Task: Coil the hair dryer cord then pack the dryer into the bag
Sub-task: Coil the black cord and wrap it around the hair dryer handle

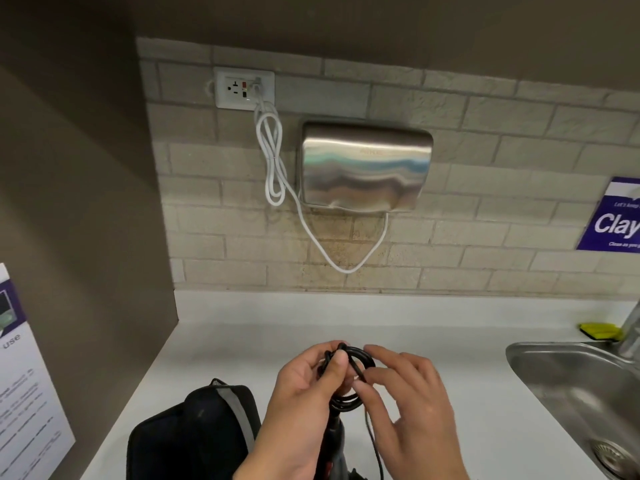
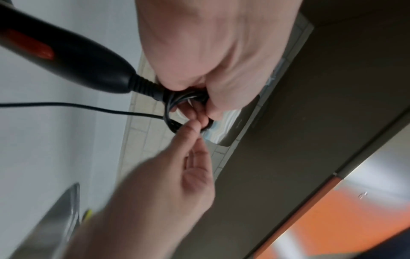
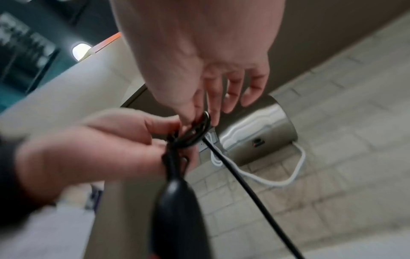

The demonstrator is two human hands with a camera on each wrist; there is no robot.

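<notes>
A black hair dryer (image 1: 334,441) hangs handle-up under my hands; its body is cut off by the bottom edge of the head view. Its black cord (image 1: 346,402) is wound into a small coil above the handle (image 2: 77,57). My left hand (image 1: 332,362) grips the coil's left side, thumb across the loops. On the right side of the coil my right hand (image 1: 365,367) pinches between thumb and forefinger, the other fingers spread. One loose strand (image 3: 244,184) trails down from the coil. A dark bag (image 1: 194,434) lies on the counter, left of my hands.
The white counter (image 1: 346,317) runs back to a tiled wall. A steel sink (image 1: 571,393) and a yellow sponge (image 1: 601,330) are at the right. A metal hand dryer (image 1: 365,166) with a white cable hangs on the wall. A brown side wall (image 1: 86,202) closes the left.
</notes>
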